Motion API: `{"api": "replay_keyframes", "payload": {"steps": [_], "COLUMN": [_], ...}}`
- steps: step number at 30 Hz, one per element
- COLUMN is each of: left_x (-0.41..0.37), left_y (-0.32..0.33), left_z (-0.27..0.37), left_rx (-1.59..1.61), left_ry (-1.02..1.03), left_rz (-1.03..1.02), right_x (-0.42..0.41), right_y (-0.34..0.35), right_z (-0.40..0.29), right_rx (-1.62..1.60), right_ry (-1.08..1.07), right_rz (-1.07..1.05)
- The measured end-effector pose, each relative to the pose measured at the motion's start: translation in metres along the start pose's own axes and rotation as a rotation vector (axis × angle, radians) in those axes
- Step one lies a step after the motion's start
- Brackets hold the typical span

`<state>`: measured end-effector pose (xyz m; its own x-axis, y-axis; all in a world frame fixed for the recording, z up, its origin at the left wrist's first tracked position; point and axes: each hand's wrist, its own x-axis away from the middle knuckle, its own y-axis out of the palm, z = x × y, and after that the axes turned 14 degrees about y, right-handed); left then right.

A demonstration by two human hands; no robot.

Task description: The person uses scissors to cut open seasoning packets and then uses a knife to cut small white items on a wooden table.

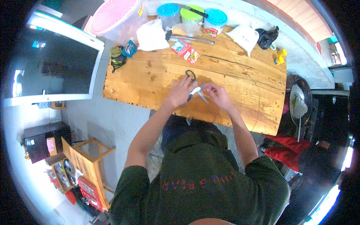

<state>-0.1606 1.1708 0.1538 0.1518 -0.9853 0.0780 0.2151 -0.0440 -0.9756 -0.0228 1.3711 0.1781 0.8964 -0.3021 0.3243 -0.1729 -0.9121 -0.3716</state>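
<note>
On the wooden table [157,73] before me, my left hand [181,91] lies palm down, fingers spread, against a pair of scissors with dark handles [190,75]. Its blade [203,97] points towards the table's near edge. Between my hands is a small white object [195,90] with a dark end beside my left palm; I cannot tell what it is. My right hand [216,94] is just right of the blade, fingers curled together near the white object's tip. Whether the right fingers pinch something is not clear.
Along the far side stand lidded plastic tubs [215,17], a knife [194,11] across their lids, a white bag [153,35], red packets [187,52] and a plastic bag [244,38]. Yellow-capped jars [279,60] stand at right. A wok [300,101] is beyond the table.
</note>
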Motion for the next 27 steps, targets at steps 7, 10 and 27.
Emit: {"api": "replay_keyframes", "payload": {"steps": [7, 10, 27], "left_x": [0.005, 0.02, 0.095], "left_y": [-0.017, 0.013, 0.0], "left_z": [0.007, 0.02, 0.037], "left_rx": [0.088, 0.147, 0.59], "left_ry": [-0.054, -0.147, -0.586], "left_rz": [-0.003, 0.074, -0.003], "right_x": [-0.159, -0.241, -0.175], "right_y": [-0.018, -0.05, -0.057], "right_z": [0.005, 0.007, 0.032], "right_rx": [0.132, 0.043, -1.156], "right_ry": [-0.26, -0.179, 0.078], "right_rz": [0.568, 0.963, 0.336]}}
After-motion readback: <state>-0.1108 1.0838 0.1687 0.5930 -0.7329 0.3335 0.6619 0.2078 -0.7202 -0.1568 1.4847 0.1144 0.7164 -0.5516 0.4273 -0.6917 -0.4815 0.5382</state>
